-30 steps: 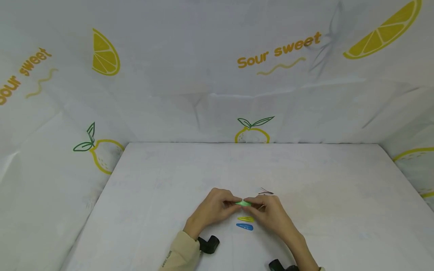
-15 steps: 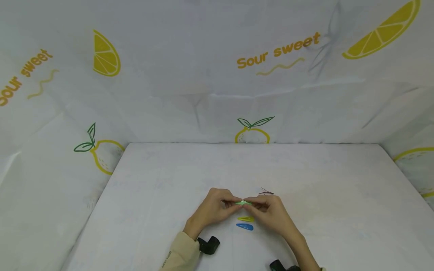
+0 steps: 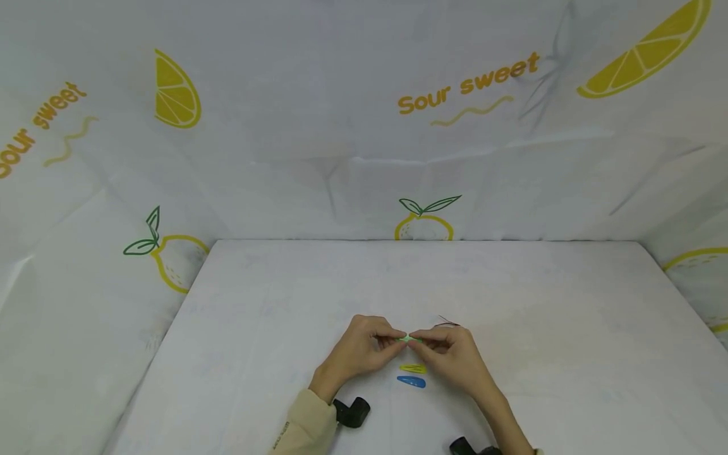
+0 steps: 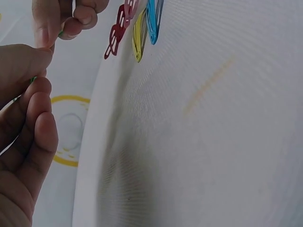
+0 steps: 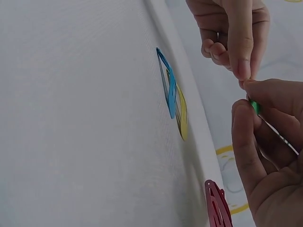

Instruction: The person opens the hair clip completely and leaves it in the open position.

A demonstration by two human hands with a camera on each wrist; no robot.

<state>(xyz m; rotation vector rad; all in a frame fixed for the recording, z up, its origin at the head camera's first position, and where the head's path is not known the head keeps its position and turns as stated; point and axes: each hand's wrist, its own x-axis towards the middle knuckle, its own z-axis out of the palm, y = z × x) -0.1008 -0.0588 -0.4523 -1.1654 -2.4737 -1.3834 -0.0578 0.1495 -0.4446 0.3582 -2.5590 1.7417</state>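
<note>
A green hair clip (image 3: 407,339) is pinched between the thumbs and fingertips of both hands, which meet above the table; the fingers cover most of it. My left hand (image 3: 364,344) grips its left end and my right hand (image 3: 452,360) its right end. In the right wrist view, a sliver of the green clip (image 5: 254,107) shows under the right thumb. Just below the hands lie a yellow snap hair clip (image 3: 412,368) and a blue one (image 3: 411,381), side by side. Red hair clips (image 5: 218,208) and a pink one (image 4: 129,9) lie beyond the yellow one.
The white table (image 3: 284,284) reaches back to a sheet printed with lemons (image 3: 423,227). Thin dark lines (image 3: 448,320) show behind the right hand. Black camera mounts (image 3: 352,412) stick out at both wrists, the left one beside a beige sleeve (image 3: 307,420).
Less of the green hair clip shows between the fingertips than a second ago. Both hands stay almost in place, and the yellow and blue clips have not moved.
</note>
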